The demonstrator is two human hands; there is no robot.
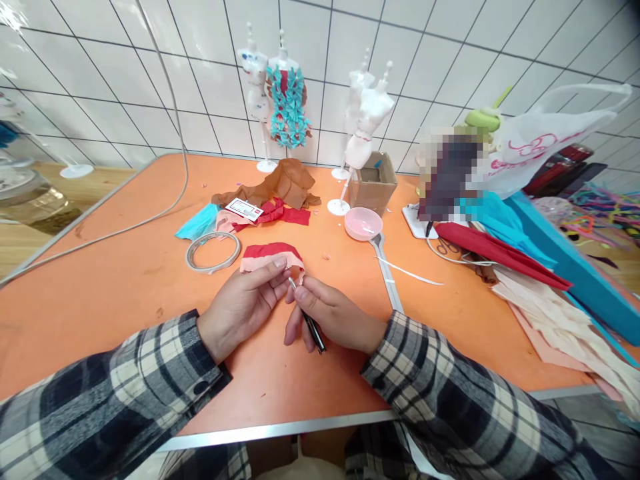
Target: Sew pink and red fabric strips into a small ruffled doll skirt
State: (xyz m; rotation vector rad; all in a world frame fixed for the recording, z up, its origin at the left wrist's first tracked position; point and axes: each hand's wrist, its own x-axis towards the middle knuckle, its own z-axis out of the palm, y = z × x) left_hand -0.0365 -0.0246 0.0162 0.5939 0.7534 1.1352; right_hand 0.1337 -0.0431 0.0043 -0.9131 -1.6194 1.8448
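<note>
My left hand (253, 293) pinches a strip of crinkled red and pink crepe paper (273, 251) between thumb and fingers. In my right hand (333, 307) is a slim black tool (313, 330) with a thin silvery tip, slanting up toward the strip; its exact kind is unclear. Fingertips of both hands meet at the strip's right end, which curls over there, and they partly hide it. Left of the strip, a roll of tape (213, 252) lies flat. To its right stands a pink bowl (361, 224) with something small and white inside.
Behind are brown paper (287, 185), a white card (245, 210) and small dress-form stands, one covered in blue pieces (287, 100). A cardboard box (374, 190), a grey strip-like piece (387, 273), scissors (447, 247), red paper (500, 253) and a plastic bag (545, 143) sit rightward. A cable crosses the left.
</note>
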